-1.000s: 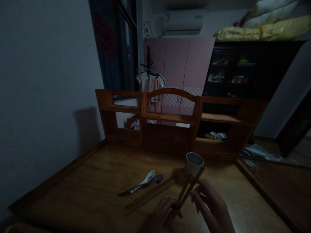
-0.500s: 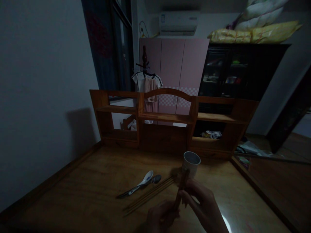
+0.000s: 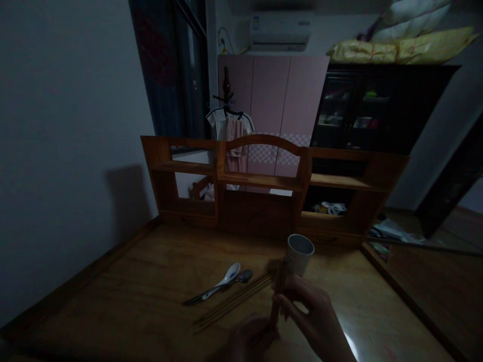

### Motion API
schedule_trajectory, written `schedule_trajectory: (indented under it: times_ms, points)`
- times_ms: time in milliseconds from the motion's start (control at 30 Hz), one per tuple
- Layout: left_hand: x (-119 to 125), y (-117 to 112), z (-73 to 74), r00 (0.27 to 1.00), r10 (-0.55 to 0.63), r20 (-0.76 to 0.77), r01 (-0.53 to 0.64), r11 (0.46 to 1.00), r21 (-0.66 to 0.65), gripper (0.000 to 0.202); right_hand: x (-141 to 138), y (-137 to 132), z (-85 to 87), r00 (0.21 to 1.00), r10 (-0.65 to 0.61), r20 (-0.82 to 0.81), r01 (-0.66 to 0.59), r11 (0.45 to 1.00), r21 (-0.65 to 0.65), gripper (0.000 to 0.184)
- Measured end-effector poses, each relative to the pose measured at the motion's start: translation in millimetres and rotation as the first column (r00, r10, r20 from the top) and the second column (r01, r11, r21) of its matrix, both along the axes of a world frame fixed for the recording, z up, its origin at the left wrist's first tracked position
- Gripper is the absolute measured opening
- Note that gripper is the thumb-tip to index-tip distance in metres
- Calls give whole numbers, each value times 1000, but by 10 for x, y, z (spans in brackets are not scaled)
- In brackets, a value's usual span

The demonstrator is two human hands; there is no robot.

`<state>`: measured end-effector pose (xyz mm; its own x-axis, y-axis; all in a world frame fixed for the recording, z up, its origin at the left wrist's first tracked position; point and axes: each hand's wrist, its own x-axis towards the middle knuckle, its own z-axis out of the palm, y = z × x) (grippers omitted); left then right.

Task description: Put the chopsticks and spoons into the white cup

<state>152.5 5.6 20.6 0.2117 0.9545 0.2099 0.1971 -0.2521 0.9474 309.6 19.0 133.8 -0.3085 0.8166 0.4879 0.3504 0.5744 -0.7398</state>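
Observation:
Both hands are closed around brown chopsticks, held together and nearly upright in front of the cup. My left hand grips their lower end, its fingers dim and partly blurred. My right hand pinches them higher up between thumb and fingers. Just behind stands a pale cup, upright, its inside bottom hidden. Left of the hands, several thin wooden sticks lie slanted on the table. Beyond them rest a white spoon with a blue mark and a metal spoon, lying crossed.
The wooden tabletop is dim and glossy. A wooden shelf unit stands along its far edge, and a wall borders the left. Farther back are a pink wardrobe and a dark cabinet.
The chopsticks have tipped to a more upright angle, their top end moving slightly left. Both hands keep their hold. The camera view has shifted a little.

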Motion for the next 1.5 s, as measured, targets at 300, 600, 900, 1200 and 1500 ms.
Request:
schedule_trajectory:
  times_ms: [300, 600, 900, 1200, 1500]
  points:
    - [-361, 134, 85, 960, 247, -134, -249, 968, -5, 16, 208, -104, 3, 996, -81, 26, 82, 996, -47, 12]
    - [-793, 290, 9, 774, 368, -515, -348, 927, 140, 19, 341, -212, 55, 982, -186, -15, 186, 982, 31, 11]
    - [-762, 325, 133, 660, 298, -689, -253, 953, 170, 19, 481, -272, -44, 952, -305, -5, 304, 951, 62, 16]
    - [-737, 448, 292, 491, 204, -847, -47, 977, 208, 38, 656, -349, -136, 913, -406, -25, 406, 906, 115, 19]
    - [-749, 261, 425, 916, 192, -351, -142, 976, 164, 29, 665, -321, -142, 910, -406, -85, 410, 911, 42, 21]
